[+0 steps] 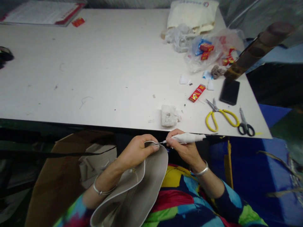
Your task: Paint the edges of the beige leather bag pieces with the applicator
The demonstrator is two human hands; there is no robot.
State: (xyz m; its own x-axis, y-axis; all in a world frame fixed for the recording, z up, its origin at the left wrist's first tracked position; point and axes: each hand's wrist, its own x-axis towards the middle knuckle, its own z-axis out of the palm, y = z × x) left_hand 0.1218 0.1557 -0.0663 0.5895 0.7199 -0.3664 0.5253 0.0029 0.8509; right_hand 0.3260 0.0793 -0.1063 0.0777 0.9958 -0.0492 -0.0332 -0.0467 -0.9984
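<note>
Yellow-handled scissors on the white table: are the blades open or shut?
Open. The yellow-handled scissors lie with a visible gap between their blade tips, and their handle loops are spread apart.

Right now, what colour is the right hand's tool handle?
The tool handle is white, best seen in the head view.

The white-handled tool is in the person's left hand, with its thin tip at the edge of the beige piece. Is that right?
Not quite: the head view shows the white-handled tool in the right hand; the left hand pinches the beige piece. The tool's thin tip is indeed at that piece's edge.
</note>
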